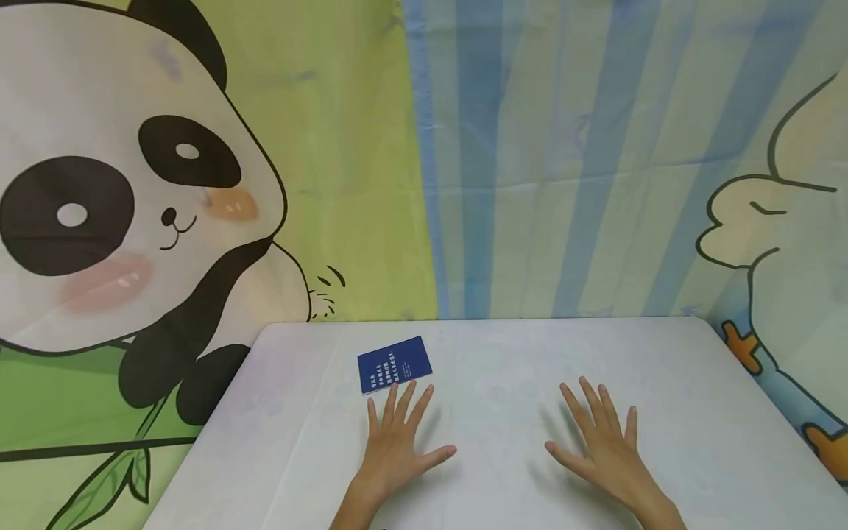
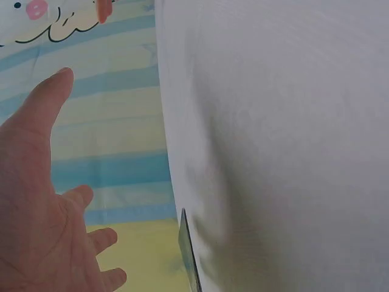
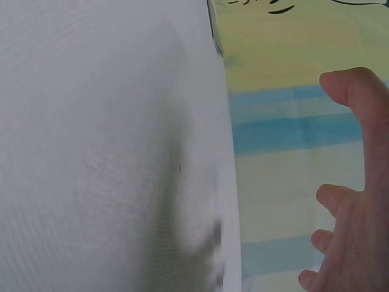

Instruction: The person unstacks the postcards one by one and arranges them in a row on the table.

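A dark blue booklet [image 1: 397, 361] with white printed characters lies flat and slightly turned on the white table. My left hand [image 1: 392, 445] hovers over the table just in front of it, fingers spread, with fingertips overlapping the booklet's lower edge in the head view. In the left wrist view the booklet [image 2: 188, 252] shows edge-on beyond the left hand [image 2: 45, 201]. My right hand [image 1: 601, 449] is held to the right with fingers spread, above its shadow and holding nothing. The right wrist view shows that hand [image 3: 358, 176] apart from the tabletop.
The white table [image 1: 503, 419] has rounded far corners. Right behind its far edge hangs a printed curtain [image 1: 358, 184] with a large cartoon panda [image 1: 218, 199] at the left and a pale cartoon figure [image 1: 801, 294] at the right.
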Demonstrator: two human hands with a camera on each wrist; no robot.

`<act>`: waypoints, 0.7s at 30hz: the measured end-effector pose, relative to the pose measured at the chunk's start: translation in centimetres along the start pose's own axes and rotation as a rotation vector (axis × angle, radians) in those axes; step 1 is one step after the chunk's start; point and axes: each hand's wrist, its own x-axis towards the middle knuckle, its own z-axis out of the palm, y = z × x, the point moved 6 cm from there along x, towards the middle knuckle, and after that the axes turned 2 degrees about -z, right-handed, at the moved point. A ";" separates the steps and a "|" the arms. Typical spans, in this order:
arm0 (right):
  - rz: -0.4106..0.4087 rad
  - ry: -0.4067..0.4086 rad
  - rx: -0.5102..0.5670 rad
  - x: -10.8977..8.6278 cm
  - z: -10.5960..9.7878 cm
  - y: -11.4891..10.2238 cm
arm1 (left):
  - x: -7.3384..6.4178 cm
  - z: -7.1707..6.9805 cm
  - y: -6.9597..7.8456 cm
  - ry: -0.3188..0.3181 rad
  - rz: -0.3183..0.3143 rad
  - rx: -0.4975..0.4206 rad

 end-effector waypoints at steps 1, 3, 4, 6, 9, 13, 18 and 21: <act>-0.003 0.003 0.013 0.0 0.0 0.0 | 0.0 0.0 -0.1 0.002 -0.005 0.002; -0.013 0.011 0.045 0.0 0.1 -0.1 | 0.0 0.0 -0.4 0.009 -0.016 -0.010; -0.018 0.013 0.064 0.0 0.1 -0.1 | 0.0 0.0 -0.5 0.011 -0.024 -0.027; -0.029 0.024 0.102 0.1 0.2 -0.2 | 0.0 0.0 -0.8 0.010 -0.040 -0.073; -0.041 0.038 0.156 0.4 0.3 -0.2 | 0.1 0.0 -1.4 -0.001 -0.074 -0.156; -0.039 0.047 0.233 0.6 0.6 -0.3 | 0.3 0.4 -2.3 -0.023 -0.128 -0.255; -0.056 0.087 0.284 0.8 1.0 -0.6 | 0.5 0.8 -3.4 -0.063 -0.220 -0.402; -0.071 0.104 0.298 0.9 1.3 -0.8 | 0.4 0.9 -4.0 -0.072 -0.272 -0.449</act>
